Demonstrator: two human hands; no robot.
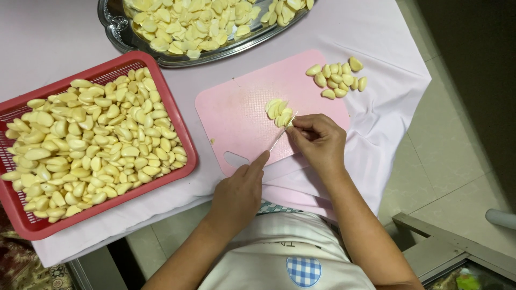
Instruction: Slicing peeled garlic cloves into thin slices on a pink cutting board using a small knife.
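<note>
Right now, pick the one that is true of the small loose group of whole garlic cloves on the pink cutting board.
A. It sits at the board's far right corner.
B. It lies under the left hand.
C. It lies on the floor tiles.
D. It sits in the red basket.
A: the whole garlic cloves lie clustered on the far right corner of the pink cutting board, beyond the right hand and the sliced garlic.
</note>
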